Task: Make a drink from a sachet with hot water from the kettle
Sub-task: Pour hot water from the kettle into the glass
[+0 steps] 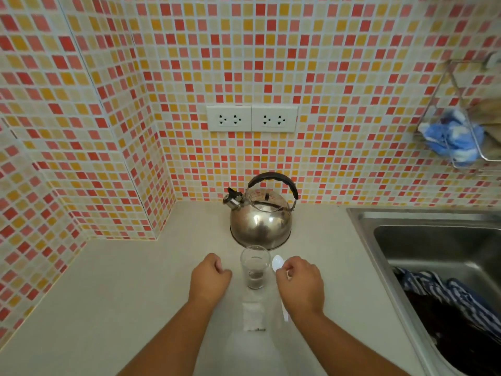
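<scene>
A steel kettle (260, 221) with a black handle stands at the back of the counter, spout to the left. In front of it is a clear glass (254, 268) with dark powder at its bottom. My right hand (299, 284) grips a white plastic spoon (278, 263) just right of the glass; the spoon's bowl points toward the kettle. My left hand (210, 278) rests as a loose fist on the counter just left of the glass, with nothing in it. A white sachet (253, 316) lies flat on the counter between my forearms.
A steel sink (385, 226) to the right holds a striped cloth (444, 291). Two double wall sockets (252, 118) sit above the kettle. A wire rack (461, 115) with a blue cloth hangs on the tiled wall at right. The tiled wall juts out at left.
</scene>
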